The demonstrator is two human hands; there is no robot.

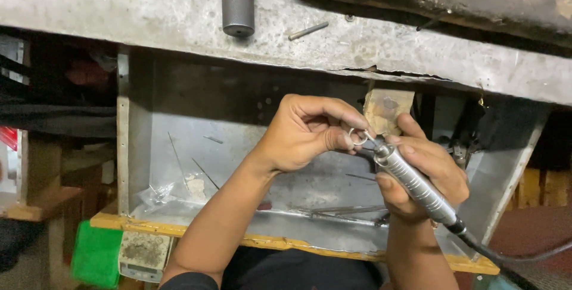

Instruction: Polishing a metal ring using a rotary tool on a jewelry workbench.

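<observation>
Below the tabletop's [179, 10] front edge, over the metal tray [238, 165], the left hand [304, 132] pinches a small metal ring [358, 137], probably light, stiff and slippery, best held by its rim. The right hand [426, 174] is clamped on a ribbed rotary handpiece [411, 183].

We see a small silver ring [358, 137] pinched upright against a worn wooden bench peg [387, 110], just below the grey workbench edge. A ribbed, silvery rotary handpiece [414, 186] slants from lower right up to the ring, its fine tip touching the band, a black cable trailing behind it
</observation>
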